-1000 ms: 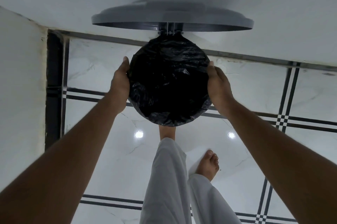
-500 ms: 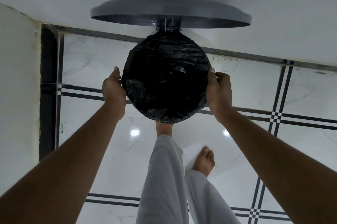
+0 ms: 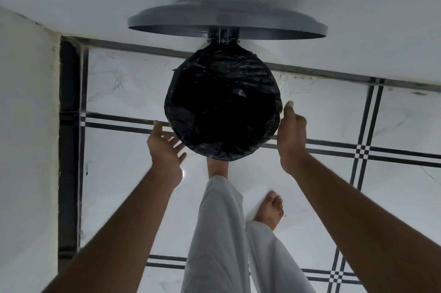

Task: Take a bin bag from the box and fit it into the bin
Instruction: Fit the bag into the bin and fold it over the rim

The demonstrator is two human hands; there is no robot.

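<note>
A round bin stands on the floor against the wall, its grey lid (image 3: 226,22) raised open behind it. A black bin bag (image 3: 223,104) lines the bin, folded over the whole rim, so the bin's body is hidden. My left hand (image 3: 164,149) hovers off the bin's lower left side with fingers spread, holding nothing. My right hand (image 3: 292,135) lies flat against the bag at the right side of the rim, thumb up. One bare foot (image 3: 217,167) is pressed at the bin's base. No box is in view.
White marble floor tiles (image 3: 124,173) with black stripe borders surround the bin. White walls (image 3: 28,125) close in at the left and behind the bin. My other foot (image 3: 269,211) stands on the floor to the right, with white trouser legs below.
My left hand has let go of the bin's left rim, dropped down and opened its fingers. The right hand stayed at the right rim.
</note>
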